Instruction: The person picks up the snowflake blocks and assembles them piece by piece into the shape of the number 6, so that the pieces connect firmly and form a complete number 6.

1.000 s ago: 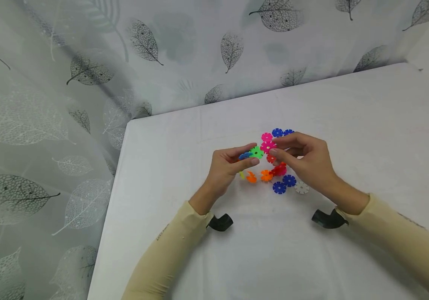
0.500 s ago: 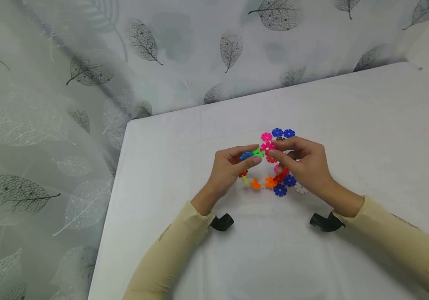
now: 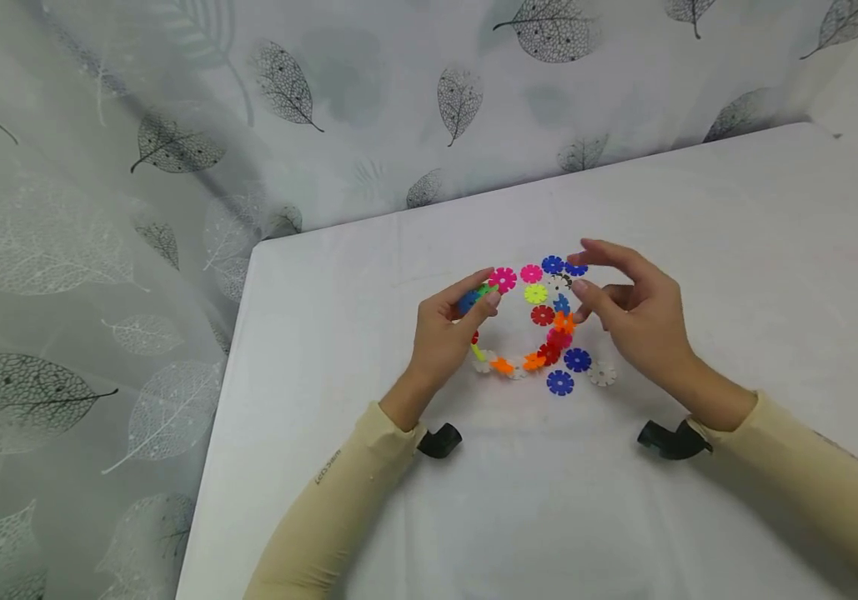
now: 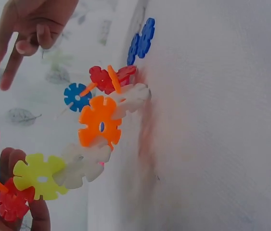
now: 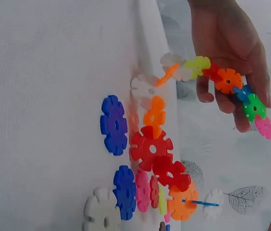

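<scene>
Disc chain [image 3: 535,362], one end in left hand [image 3: 442,330]

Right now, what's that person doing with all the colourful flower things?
A person is handling a curved chain of colourful flower-shaped discs. Their left hand pinches it near one end, by a green disc, with a pink disc at the tip. Their right hand is near the other end, fingers apart, holding nothing. The chain bends like a ring, but there's a gap between its ends. Two loose blue discs and a white disc lie on the table.
</scene>
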